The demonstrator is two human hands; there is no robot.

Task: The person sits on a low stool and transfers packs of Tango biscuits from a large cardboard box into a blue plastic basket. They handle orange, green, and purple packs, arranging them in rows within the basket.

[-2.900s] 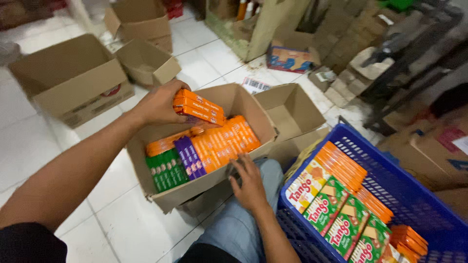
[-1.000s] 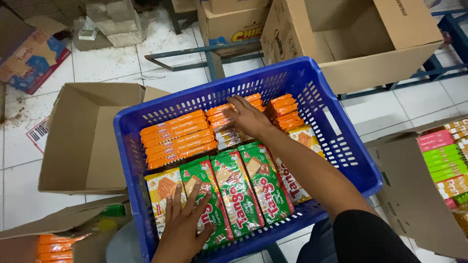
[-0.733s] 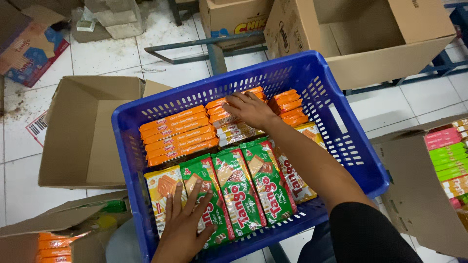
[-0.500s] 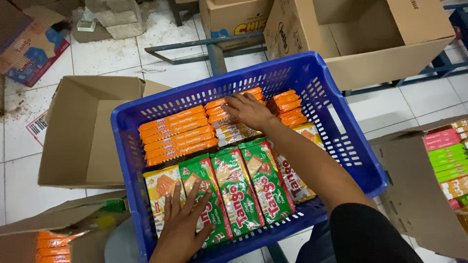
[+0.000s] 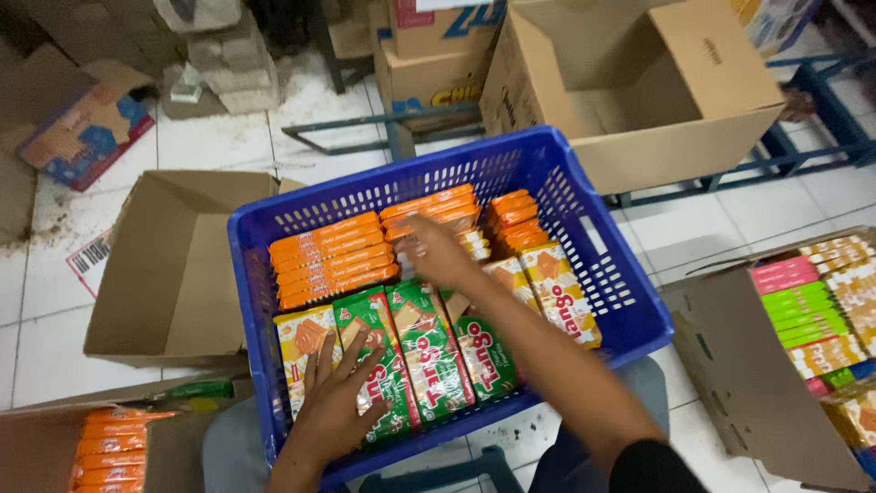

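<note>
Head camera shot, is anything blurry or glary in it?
Head view: the right hand is smeared by motion blur over the blue crate; the left hand on the green packets is sharper; lighting is soft and even, without harsh glare.

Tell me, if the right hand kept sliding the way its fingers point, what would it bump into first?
Probably the orange packs stacked flat in the blue crate: the right hand points left toward them. It is blurred, so its height over them is unclear.
</note>
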